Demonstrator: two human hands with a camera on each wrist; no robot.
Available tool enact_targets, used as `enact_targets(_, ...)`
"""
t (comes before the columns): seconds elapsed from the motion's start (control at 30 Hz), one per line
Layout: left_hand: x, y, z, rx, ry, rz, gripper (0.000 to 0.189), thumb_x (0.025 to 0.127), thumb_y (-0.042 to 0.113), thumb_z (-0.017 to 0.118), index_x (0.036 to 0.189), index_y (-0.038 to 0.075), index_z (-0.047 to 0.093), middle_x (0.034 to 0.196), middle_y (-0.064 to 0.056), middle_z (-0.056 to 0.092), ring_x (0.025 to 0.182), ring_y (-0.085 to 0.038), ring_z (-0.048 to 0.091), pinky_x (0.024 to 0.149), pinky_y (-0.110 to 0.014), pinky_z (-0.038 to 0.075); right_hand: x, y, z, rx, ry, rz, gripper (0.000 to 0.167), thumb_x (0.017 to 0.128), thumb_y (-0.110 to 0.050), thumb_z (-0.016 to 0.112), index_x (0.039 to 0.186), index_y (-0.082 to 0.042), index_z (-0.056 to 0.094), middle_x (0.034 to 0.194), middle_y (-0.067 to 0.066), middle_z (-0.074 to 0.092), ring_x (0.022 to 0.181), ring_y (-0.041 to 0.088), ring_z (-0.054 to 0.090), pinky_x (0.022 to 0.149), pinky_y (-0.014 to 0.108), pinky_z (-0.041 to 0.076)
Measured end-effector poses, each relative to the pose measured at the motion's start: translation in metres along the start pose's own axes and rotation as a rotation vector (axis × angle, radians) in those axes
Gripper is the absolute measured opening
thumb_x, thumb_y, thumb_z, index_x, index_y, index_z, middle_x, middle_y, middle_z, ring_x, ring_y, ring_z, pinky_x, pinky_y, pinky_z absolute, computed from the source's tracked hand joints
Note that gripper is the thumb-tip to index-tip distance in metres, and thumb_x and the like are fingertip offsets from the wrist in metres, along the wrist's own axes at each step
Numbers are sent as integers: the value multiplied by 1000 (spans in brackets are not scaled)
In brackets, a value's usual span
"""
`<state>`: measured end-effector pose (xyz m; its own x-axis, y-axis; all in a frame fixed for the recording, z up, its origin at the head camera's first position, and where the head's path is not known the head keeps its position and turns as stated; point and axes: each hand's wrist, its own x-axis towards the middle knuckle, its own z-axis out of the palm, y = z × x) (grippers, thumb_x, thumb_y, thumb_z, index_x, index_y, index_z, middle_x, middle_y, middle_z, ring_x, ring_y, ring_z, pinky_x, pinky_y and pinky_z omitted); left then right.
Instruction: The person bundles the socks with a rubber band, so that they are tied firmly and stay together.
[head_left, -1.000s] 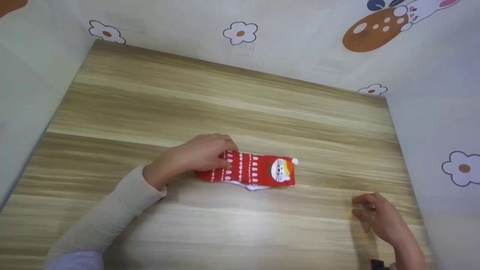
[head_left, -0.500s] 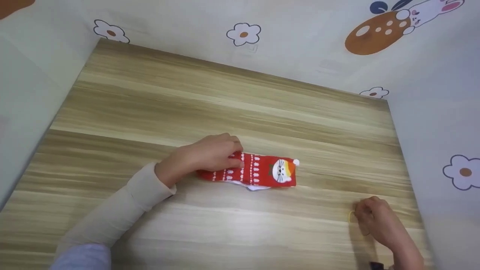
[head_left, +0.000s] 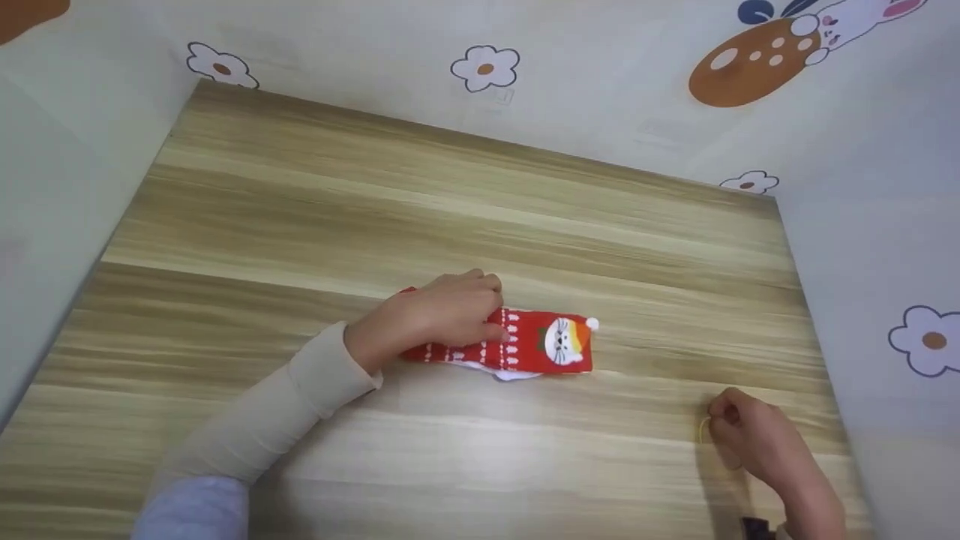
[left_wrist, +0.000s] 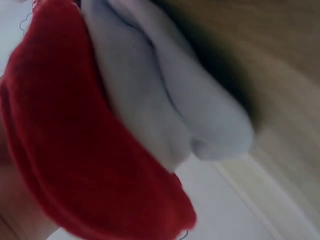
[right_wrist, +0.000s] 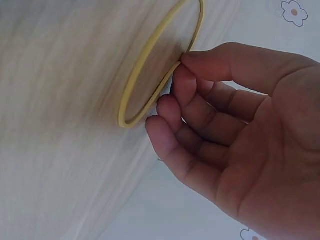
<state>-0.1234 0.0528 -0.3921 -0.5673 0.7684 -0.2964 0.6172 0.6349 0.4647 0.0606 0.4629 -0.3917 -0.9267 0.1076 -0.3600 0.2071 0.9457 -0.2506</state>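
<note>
Near the middle of the table lies a red sock with white patterns, a cat face and a white pom-pom at its cuff end. White sock fabric shows beneath it. My left hand grips the red sock across its middle, thumb on the top face and fingers at the far edge. The red toe end stands raised beside the wrist. Over at the right, my right hand pinches a yellow rubber band between thumb and forefinger, the loop hanging out close over the table.
The wood-grain table meets a pale wall with flower and rabbit prints at the back. More wall panels border it left and right.
My left hand has moved right along the red sock, and the toe end now shows above the wrist. The right hand's fingers have closed more tightly, still with the rubber band.
</note>
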Motion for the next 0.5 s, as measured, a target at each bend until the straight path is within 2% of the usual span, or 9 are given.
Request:
enact_targets(0.1, 3, 3, 1, 0, -5, -12, 58, 95, 48, 70, 136, 8, 66, 139, -6, 59, 123, -21, 52, 100, -42, 53, -2, -1, 0, -15, 11, 10, 10, 98, -11, 62, 102, -6, 69, 95, 3, 74, 83, 17, 66, 70, 31, 51)
enact_targets(0.23, 4, 5, 2, -3, -13, -16, 58, 94, 49, 72, 135, 9, 66, 139, -6, 58, 123, -20, 53, 99, -42, 54, -6, -4, 2, -56, 25, 32, 14, 98, -10, 58, 89, -10, 68, 81, -1, 67, 70, 15, 56, 63, 29, 45)
enact_targets(0.37, 6, 7, 1, -3, -8, -24, 59, 93, 49, 72, 136, 9, 66, 138, -6, 58, 122, -20, 53, 99, -42, 53, -4, -7, 2, -91, 16, 33, 18, 96, -11, 56, 79, -13, 60, 71, -2, 56, 63, 15, 47, 58, 29, 38)
enact_targets(0.5, 9, 8, 1, 5, -1, -17, 60, 94, 49, 72, 137, 8, 65, 138, -7, 58, 123, -20, 52, 99, -42, 54, -2, -9, 0, -38, -2, 38, 13, 95, -15, 58, 83, -14, 60, 72, -3, 59, 64, 13, 50, 62, 27, 40)
